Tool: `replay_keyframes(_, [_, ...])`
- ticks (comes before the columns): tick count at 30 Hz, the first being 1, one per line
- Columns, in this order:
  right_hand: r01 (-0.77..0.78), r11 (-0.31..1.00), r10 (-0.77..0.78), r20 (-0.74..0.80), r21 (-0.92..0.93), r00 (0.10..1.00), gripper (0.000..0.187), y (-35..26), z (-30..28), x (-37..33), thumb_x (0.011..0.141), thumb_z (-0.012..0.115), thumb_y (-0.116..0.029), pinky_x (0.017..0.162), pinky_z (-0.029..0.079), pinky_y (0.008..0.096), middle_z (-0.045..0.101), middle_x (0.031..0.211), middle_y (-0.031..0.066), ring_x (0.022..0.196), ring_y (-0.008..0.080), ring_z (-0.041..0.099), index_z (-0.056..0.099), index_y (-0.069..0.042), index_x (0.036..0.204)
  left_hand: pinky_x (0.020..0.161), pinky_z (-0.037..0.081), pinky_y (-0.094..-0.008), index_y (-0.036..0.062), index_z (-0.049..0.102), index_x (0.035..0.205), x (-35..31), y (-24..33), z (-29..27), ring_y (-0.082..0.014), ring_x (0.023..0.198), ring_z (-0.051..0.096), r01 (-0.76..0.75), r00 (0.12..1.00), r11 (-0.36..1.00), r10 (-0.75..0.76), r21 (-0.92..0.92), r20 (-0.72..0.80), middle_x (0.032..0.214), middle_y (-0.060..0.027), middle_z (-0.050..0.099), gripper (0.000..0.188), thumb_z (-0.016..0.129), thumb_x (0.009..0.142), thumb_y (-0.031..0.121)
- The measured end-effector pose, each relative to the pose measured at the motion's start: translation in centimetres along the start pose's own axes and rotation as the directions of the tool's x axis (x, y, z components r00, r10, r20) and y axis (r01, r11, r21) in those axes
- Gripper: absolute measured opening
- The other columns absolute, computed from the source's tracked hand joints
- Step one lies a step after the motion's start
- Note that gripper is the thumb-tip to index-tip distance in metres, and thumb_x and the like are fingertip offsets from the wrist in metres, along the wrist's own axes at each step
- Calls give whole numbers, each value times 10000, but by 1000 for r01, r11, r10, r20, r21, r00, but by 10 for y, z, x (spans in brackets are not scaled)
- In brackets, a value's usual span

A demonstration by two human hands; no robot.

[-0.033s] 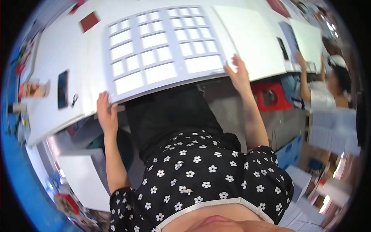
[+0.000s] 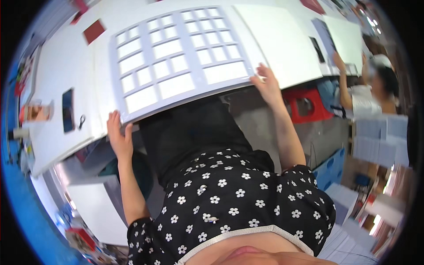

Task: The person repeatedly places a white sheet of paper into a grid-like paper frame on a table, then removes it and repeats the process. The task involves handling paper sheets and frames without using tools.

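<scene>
A grey-framed panel (image 2: 190,51) divided into white rectangular cells (image 2: 132,62) of several sizes lies on the white table in front of me, along its near edge. My left hand (image 2: 120,137) is at its near left corner, fingers stretched out and thumb apart. At the near right corner is my right hand (image 2: 268,86), its fingers spread and slightly bent, thumb toward the panel's edge. Both hands are open; whether the fingertips press on the panel I cannot tell.
On the left of the table (image 2: 48,79) are a phone (image 2: 67,110), a small dark tool (image 2: 81,122), a cup (image 2: 37,112) and a maroon square (image 2: 94,31). A white board (image 2: 282,44) adjoins the panel. At right are a red stool (image 2: 311,115) and a co-worker (image 2: 386,84).
The table and panel sit slightly farther left in the picture. Both my hands have shifted a little left and stay at the panel's near corners.
</scene>
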State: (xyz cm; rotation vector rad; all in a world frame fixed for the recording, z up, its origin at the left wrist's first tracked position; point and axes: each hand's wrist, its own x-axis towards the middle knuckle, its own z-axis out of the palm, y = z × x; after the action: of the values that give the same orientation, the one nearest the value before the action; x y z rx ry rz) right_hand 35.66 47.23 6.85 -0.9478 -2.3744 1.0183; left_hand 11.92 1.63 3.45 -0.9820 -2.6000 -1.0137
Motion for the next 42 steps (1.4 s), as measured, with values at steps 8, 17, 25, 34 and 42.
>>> replay_keyframes(8, [221, 934, -245, -52, -282, 968, 380, -10, 5, -15, 805, 788, -116, 854, 517, 369, 670, 1074, 130, 978, 297, 645, 678, -14, 1153, 1171, 294, -507, -18, 554, 1321, 2, 6, 8, -367, 1371, 452, 22, 1000, 986, -20, 166, -16, 1382, -188, 562, 455, 672, 942, 204])
replay_keyframes(17, [350, 905, -374, -60, -242, 925, 182, 31, 11, -1, 820, 753, -79, 777, 501, 399, 634, 909, 144, 887, 330, 599, 650, 13, 939, 1011, 426, -479, -27, 519, 1318, 9, 25, -3, -394, 1207, 530, 26, 998, 977, -11, 213, -67, 1292, -217, 570, 608, 775, 823, 218])
replay_keyframes(25, [221, 967, -243, -188, -129, 952, 256, 29, -31, -6, 1008, 615, -198, 755, 465, 251, 679, 1018, 51, 844, 113, 569, 665, -10, 1173, 1075, 359, -500, -8, 507, 1346, -61, -43, -88, -431, 1311, 449, 383, 897, 843, -242, 378, -369, 1404, -251, 488, 600, 709, 896, 332])
replay_keyframes(34, [577, 809, -583, -30, -109, 812, 154, -51, 1, -2, 960, 622, -6, 896, 503, 319, 693, 1074, 125, 985, 219, 652, 676, 45, 1094, 1046, 449, -464, 276, 469, 1477, -184, -91, -176, -431, 1299, 506, 669, 552, 455, -834, 588, 17, 1453, -268, 478, 606, 687, 913, 242])
replay_keyframes(42, [684, 707, -677, 109, -180, 728, 174, -70, 18, -7, 903, 669, 10, 875, 521, 366, 704, 1049, 139, 991, 288, 668, 695, 1, 1075, 1026, 461, -439, 179, 501, 1447, -186, -107, -188, -386, 1228, 570, 611, 632, 570, -769, 549, 96, 1351, -220, 586, 617, 711, 866, 185])
